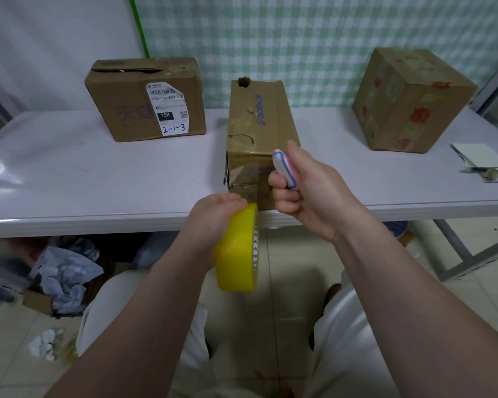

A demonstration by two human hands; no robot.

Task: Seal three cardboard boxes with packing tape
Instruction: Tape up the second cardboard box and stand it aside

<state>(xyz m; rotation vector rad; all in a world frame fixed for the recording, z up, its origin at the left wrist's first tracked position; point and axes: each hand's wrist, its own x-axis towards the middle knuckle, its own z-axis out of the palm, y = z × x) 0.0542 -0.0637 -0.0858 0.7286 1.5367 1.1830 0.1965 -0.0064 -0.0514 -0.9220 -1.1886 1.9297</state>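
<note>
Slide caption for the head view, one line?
Left hand grips yellow tape roll; right hand holds small pink tool by the middle box.

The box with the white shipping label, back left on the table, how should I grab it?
Take the labelled box by its two short ends, coming in from left and right. It sits wide and flat, and its top edge gapes torn, so gripping there would likely buckle it.

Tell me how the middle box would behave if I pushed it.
The middle box probably slides easily on the glossy table. Its torn, dented walls likely buckle under pressure. Sitting at the near edge, it could fall off.
</note>
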